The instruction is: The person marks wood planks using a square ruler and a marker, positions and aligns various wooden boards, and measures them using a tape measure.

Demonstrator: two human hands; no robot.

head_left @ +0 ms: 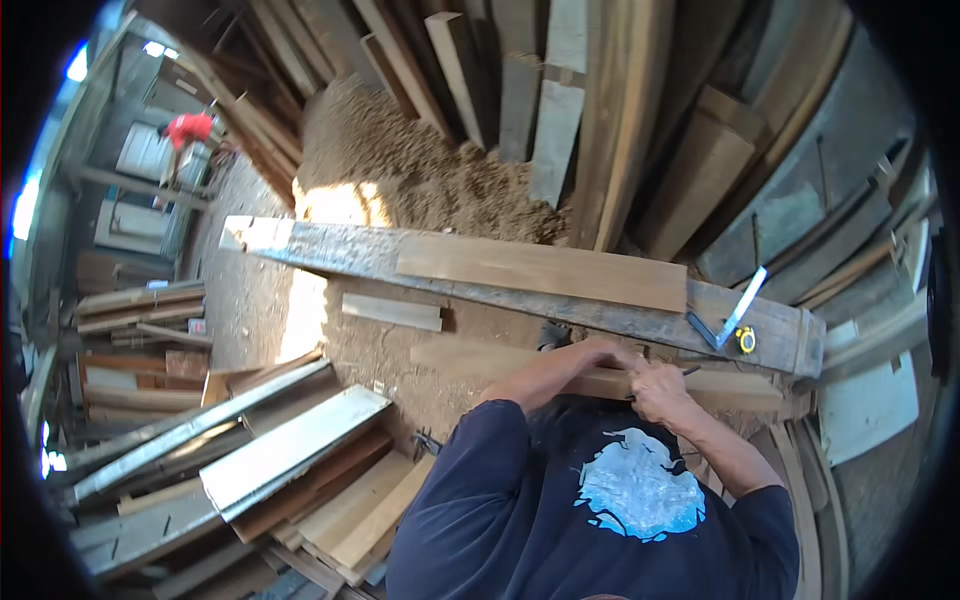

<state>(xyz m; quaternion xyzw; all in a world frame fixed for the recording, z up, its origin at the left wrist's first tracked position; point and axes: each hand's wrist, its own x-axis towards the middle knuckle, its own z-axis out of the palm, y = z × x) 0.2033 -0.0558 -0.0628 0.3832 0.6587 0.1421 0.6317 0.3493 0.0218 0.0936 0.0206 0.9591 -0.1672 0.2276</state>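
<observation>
In front of my body lies a long light wooden board [725,387], running left to right. My left hand [612,354] is at its middle, fingers curled over the board's edge and partly covered by the other hand. Right against it, my right hand [658,388] is closed round a thin dark pencil [691,371], whose end sticks out to the right. Beyond the hands, a thick weathered beam [345,246] carries a wide flat plank [540,270]. Near the beam's right end lie a try square [738,310] with a pale blade and a yellow-and-black tape measure [746,338].
A short wood offcut [392,312] lies on the ground left of the board. Stacked planks [295,440] fill the lower left. Sawdust [400,150] is heaped behind the beam, with upright timbers [625,120] beside it. A person in red [188,130] is far left.
</observation>
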